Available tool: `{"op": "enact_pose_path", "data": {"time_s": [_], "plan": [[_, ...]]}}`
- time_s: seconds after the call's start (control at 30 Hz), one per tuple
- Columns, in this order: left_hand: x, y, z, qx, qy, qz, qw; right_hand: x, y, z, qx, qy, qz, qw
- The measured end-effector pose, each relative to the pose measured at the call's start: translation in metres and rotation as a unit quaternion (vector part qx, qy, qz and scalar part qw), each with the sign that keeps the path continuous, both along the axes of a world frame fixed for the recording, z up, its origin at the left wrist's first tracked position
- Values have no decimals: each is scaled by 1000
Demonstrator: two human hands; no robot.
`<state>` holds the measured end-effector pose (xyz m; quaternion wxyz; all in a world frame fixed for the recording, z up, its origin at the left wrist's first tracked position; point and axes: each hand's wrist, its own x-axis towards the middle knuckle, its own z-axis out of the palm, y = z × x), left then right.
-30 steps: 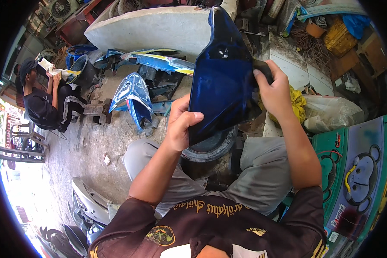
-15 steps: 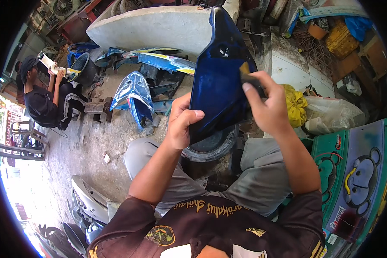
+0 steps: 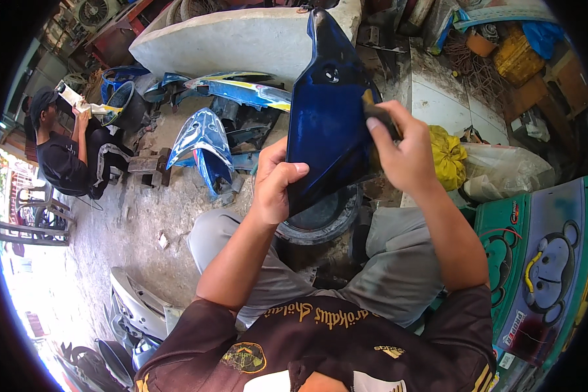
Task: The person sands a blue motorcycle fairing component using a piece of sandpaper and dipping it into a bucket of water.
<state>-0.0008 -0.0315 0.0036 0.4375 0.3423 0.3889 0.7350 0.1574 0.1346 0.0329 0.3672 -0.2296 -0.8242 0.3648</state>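
A glossy dark blue motorcycle fairing panel (image 3: 326, 124) is held up in front of me, its narrow end pointing away. My left hand (image 3: 276, 186) grips its lower left edge, thumb lying on the blue face. Pinched in my right hand (image 3: 404, 147) is a folded piece of sandpaper (image 3: 380, 116), dark with a tan edge, against the panel's right edge. Below the panel, between my legs, a round dark basin (image 3: 326, 225) shows in part.
A blue and white fairing piece (image 3: 202, 147) and a long blue, yellow-striped panel (image 3: 242, 91) lie ahead on the left. A co-worker (image 3: 65, 144) sits far left, holding a white part. A yellow plastic bag (image 3: 445, 157) and a green-purple cabinet (image 3: 536, 261) stand on the right.
The panel has shifted slightly left and tilted a little. My right hand with the sandpaper has moved slightly left along with its edge.
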Motion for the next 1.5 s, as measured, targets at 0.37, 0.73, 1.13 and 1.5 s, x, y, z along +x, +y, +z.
{"op": "enact_pose_path", "data": {"time_s": [0.37, 0.73, 1.13, 1.5], "plan": [[-1, 1, 1, 5, 24, 19, 1000, 0, -2, 3, 167, -32, 12, 985], [-1, 3, 3, -30, 22, 47, 998, -6, -12, 1, 206, 0, 66, 976], [0, 4, 0, -28, 27, 52, 998, -6, -12, 1, 164, -9, 56, 985], [1, 4, 0, -42, 32, 67, 996, -7, -12, -4, 195, 2, 51, 979]]}}
